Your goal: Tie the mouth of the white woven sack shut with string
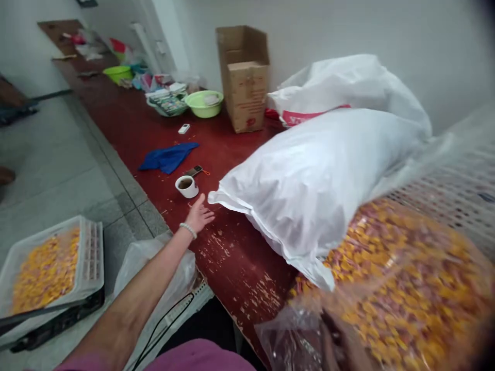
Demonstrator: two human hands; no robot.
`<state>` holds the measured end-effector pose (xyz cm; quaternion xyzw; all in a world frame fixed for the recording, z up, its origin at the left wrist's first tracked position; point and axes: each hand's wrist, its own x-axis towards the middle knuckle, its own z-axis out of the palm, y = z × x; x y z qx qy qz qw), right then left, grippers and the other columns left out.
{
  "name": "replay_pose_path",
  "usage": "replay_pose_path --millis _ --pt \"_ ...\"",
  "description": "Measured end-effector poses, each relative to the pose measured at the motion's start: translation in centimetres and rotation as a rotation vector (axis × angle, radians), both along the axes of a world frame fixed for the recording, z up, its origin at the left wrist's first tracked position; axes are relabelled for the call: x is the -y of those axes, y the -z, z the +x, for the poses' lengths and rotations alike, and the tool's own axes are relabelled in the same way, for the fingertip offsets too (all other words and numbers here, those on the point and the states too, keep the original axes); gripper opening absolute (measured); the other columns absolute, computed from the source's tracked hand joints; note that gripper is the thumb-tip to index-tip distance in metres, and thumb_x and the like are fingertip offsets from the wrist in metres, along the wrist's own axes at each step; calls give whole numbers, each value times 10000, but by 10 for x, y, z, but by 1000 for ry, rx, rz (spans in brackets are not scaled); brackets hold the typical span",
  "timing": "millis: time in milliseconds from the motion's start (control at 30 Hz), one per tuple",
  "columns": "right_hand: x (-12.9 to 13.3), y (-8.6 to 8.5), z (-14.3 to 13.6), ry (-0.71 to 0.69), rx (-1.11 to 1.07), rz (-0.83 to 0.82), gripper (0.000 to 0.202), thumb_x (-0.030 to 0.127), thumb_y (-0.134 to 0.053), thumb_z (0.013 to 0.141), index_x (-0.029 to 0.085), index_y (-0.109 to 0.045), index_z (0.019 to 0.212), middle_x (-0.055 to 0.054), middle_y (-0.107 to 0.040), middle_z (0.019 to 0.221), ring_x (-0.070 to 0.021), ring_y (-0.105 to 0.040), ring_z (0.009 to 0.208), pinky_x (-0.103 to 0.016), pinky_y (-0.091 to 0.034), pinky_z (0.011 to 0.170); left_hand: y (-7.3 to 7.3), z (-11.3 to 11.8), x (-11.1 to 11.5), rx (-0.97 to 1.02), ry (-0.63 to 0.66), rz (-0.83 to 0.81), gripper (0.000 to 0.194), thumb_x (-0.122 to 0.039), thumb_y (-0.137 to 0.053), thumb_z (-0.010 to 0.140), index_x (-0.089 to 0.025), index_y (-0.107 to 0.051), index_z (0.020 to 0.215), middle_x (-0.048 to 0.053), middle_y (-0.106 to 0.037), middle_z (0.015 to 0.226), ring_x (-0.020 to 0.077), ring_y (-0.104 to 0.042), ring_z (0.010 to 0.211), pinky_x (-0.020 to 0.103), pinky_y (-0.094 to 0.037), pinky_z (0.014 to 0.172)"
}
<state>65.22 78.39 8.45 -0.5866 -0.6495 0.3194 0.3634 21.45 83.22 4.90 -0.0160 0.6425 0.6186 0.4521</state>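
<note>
My left hand, with a pale beaded bracelet at the wrist, reaches over the red worn tabletop. Its fingers are spread and hold nothing. Just beyond the fingertips stands a white cup of dark liquid, a small gap away. To the right of the hand, the corner of a full white sack comes close to it. A blurred brownish shape at the bottom, by the clear plastic, may be my right hand; its fingers cannot be made out.
Small orange-and-pink pieces fill a plastic-lined container at right; more fill a white crate at left. Farther along the table are a blue cloth, a dark phone-like device, a cardboard box and a green basin.
</note>
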Motion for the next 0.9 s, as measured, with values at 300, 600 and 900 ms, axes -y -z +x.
replay_pose_path --millis 300,600,900 --pt "-110 -13 -291 -667 272 472 317 155 -402 876 199 -540 1158 -104 -602 1089 -219 -525 990 -416 -459 864 44 -26 -61 195 99 154 453 -329 -828 423 -116 -587 743 34 -602 636 136 -539 530 251 -423 518" --pt "-137 49 -339 -767 542 424 284 111 -401 849 127 -593 1058 -130 -587 1085 -229 -506 975 -400 -436 885 49 -19 -43 286 2 445 362 -158 -727 474 -133 -560 795 -26 -593 634 92 -513 534 212 -410 550" --pt "-152 35 -345 -704 461 299 238 157 -433 843 147 -587 1023 -98 -597 984 -185 -578 894 -336 -486 815 42 -48 -47 452 200 493 366 -412 -725 580 -136 -555 750 10 -577 661 131 -541 564 245 -433 534"
